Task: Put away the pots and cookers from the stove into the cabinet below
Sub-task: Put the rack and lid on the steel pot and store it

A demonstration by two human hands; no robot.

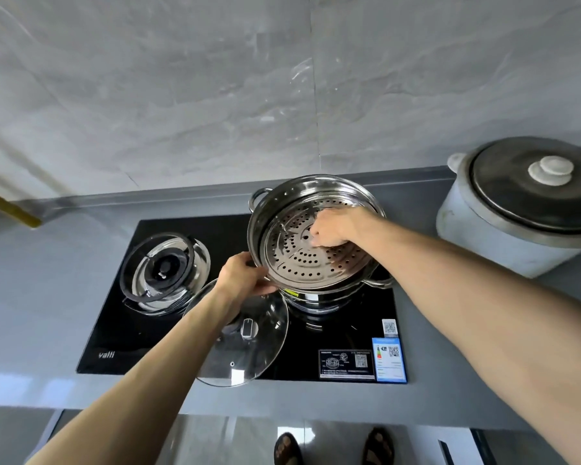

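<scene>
Both forearms are left bare, no sleeves being seen; dark open-toed sandals (288, 449) are worn below the table (282, 397).

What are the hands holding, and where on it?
The left hand holds the steamer tray by its near-left rim. The right hand reaches inside and pinches it near the centre; that grip is partly hidden.

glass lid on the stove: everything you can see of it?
The glass lid is round, clear and domed, with a thin metal rim, a small knob near its middle and a tiny vent hole. It lies on the black gas stove, at its front edge, just below the steel steamer pot, overhanging the grey counter. The person's left forearm crosses above it; whether they touch is unclear. Neither hand holds it.
</scene>
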